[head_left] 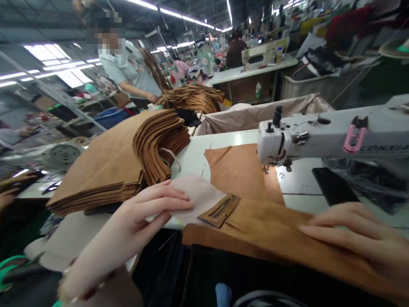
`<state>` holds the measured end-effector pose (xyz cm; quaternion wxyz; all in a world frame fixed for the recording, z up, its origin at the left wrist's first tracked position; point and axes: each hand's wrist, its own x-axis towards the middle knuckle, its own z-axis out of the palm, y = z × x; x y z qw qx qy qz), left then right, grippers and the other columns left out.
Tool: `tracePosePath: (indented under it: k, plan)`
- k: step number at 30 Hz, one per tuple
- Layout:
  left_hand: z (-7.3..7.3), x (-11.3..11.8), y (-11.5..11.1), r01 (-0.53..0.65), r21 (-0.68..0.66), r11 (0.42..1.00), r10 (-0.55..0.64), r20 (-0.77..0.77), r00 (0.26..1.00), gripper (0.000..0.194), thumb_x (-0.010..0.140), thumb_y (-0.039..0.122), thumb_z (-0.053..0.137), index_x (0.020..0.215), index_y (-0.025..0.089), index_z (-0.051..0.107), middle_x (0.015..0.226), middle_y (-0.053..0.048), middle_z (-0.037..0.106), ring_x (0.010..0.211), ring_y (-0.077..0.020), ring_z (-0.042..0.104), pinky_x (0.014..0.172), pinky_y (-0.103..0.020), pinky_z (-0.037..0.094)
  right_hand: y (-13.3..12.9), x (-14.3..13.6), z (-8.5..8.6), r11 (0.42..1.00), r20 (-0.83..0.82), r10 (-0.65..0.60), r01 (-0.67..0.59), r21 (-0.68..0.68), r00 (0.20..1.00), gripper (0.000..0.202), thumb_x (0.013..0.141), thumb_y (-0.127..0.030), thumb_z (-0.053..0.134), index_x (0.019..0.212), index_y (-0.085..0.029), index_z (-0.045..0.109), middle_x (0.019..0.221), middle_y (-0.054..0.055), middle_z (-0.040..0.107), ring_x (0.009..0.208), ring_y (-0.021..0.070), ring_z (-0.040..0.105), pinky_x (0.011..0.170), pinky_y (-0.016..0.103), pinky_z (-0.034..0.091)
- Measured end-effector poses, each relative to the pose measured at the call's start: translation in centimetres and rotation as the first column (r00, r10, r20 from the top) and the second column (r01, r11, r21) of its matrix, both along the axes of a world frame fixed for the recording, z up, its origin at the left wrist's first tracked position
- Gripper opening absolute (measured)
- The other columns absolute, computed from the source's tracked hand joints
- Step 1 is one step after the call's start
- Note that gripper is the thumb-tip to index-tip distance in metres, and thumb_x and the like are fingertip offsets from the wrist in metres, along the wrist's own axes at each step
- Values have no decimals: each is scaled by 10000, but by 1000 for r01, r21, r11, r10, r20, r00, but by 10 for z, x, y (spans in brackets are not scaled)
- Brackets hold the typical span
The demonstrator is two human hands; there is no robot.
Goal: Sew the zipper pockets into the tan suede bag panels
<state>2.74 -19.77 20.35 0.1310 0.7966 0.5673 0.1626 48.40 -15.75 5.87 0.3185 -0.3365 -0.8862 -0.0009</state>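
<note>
A brown suede-like panel [265,219] lies across the front edge of the sewing table, with a smoother tan part [238,170] reaching under the sewing machine's head [271,143]. Set into the panel is a framed zipper opening [220,210]. From it a whitish cloth piece [196,194] extends left, its edge between the fingers and thumb of my left hand [156,207]. My right hand [354,232] rests on the panel's right part, fingers stretched out flat and slightly blurred.
A thick folded stack of brown pieces [108,157] stands left on the table [194,147]. Pink-handled thread snips [354,134] sit on the machine arm. Behind are a cloth-lined bin [230,121], a brown pile [194,97] and a standing person [128,72].
</note>
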Motion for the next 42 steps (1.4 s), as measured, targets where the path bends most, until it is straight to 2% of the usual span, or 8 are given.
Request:
tracePosePath:
  k: [2,4,9,12,15,28,37,42]
  plan:
    - [5,-18,-5,-56,-222,974,22,-155,988,436,888,546,645,1309,435,656,1289,47,701,1188,-258,669,1083,-413,515,18,-42,-17,995,77,98,-95,-35,992,510,964,-204,442,1420,-404,554,1279,15,687,1131,261,627,906,443,501]
    - [-10,-18,7,-46,-359,932,-29,-200,979,603,890,571,646,1457,413,515,1362,31,663,1191,-251,669,1024,-363,545,23,-74,-42,995,155,90,-83,-52,984,491,969,-186,463,1431,-328,550,1324,29,666,1127,244,616,924,423,475]
    - [-110,38,95,118,-211,970,-169,-245,955,401,1020,479,498,1351,268,577,1300,-35,656,1185,-198,629,1053,-295,474,-5,-105,-87,989,209,135,-120,-86,968,424,982,-280,548,1404,-254,568,1295,45,672,1007,206,616,872,370,456]
    - [-164,73,142,-25,-39,999,11,-326,945,363,1027,498,463,1099,178,619,1133,-106,652,1081,-253,622,981,-362,484,-13,-109,-88,996,179,67,-56,-65,982,405,981,-257,551,1380,-199,583,1277,72,674,971,203,604,863,371,442]
    - [-192,91,164,-67,43,997,77,-341,937,413,1019,549,439,1067,162,572,1144,-145,609,1098,-297,586,949,-413,465,-5,-110,-83,998,197,-48,54,-24,979,375,957,-171,551,1325,-146,615,1226,96,691,937,218,598,841,389,437]
    - [-198,136,217,168,90,982,-135,-294,946,268,1068,421,405,968,215,545,1005,-50,648,959,-220,618,836,-336,434,26,-87,-68,997,165,-73,77,-19,984,354,955,-89,522,1291,-116,629,1255,104,696,1053,219,632,912,377,497]
    - [-207,103,167,192,48,980,-175,-251,952,282,1059,420,431,880,213,499,906,-36,618,869,-203,588,806,-326,452,-16,-95,-83,988,51,85,-77,-137,995,416,984,-77,375,1313,-111,628,1316,81,674,1133,211,596,1016,388,471]
    - [-198,111,184,175,78,981,-150,-257,955,292,1059,441,419,889,217,501,929,-42,611,887,-214,579,816,-347,440,-2,-92,-79,986,24,53,-49,-160,998,422,969,-69,417,1339,-122,611,1348,92,657,1143,224,589,1023,406,463]
